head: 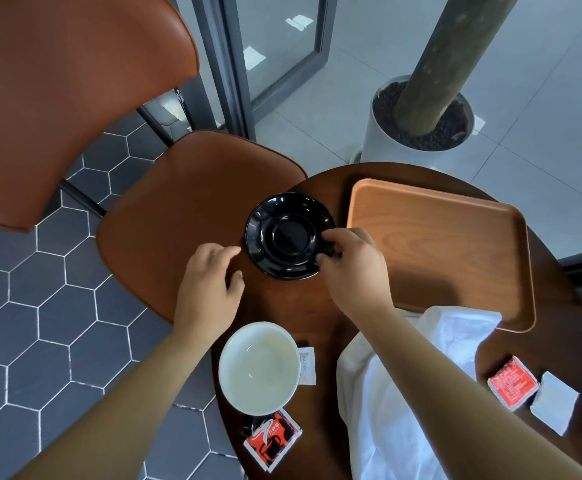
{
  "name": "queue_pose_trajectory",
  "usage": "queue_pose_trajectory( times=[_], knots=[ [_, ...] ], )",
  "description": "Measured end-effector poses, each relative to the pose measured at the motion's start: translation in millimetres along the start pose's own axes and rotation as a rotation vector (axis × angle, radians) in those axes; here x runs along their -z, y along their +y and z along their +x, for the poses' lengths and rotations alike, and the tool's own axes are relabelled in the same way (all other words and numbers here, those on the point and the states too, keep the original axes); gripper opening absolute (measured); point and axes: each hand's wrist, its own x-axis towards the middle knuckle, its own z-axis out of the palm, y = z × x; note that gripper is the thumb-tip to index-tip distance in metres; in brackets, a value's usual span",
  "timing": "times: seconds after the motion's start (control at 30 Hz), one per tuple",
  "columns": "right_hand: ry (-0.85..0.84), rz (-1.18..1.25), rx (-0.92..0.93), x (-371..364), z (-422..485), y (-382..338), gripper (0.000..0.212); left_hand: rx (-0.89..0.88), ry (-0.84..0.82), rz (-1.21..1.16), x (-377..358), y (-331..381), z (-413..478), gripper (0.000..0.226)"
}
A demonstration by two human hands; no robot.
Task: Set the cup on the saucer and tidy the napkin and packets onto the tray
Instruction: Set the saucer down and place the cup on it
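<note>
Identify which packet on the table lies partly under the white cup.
The red-and-black printed packet at the table's near edge: the cup's rim overlaps its top corner. The red packet and white packet sit far right, clear of the cup.

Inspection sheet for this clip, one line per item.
Surface: round dark wooden table.
Job's things: black saucer bare; white cup apart from it; tray holds nothing; napkin and packets on the table.
Clutter: small white slip beside cup.
Grippers: right hand pinches saucer rim; left hand open, holding nothing.
Cables: nothing seen.
Surroundings: brown chairs, potted trunk.
</note>
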Motion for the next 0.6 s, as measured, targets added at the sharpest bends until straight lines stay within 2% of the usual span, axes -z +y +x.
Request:
queue_pose_trajectory(
  times=[0.07,0.2,0.33,0.43,0.6],
  knots=[
    [-0.033,0.049,0.015,4,-17,-2,0.03,-0.094,-0.056,0.1,-3,-10,-14,0.041],
    [-0.078,0.203,-0.019,11,-64,0,0.023,-0.166,-0.14,0.115,-11,-25,-35,0.039],
    [-0.064,0.395,-0.185,16,-114,10,0.017,-0.232,-0.181,0.125,-20,-27,-48,0.045],
    [-0.079,0.531,-0.309,13,-150,11,0.012,-0.178,-0.205,0.113,-25,-26,-51,0.047],
    [-0.155,0.615,-0.448,-5,-196,6,0.029,-0.19,-0.199,0.149,-26,-22,-52,0.049]
  ],
)
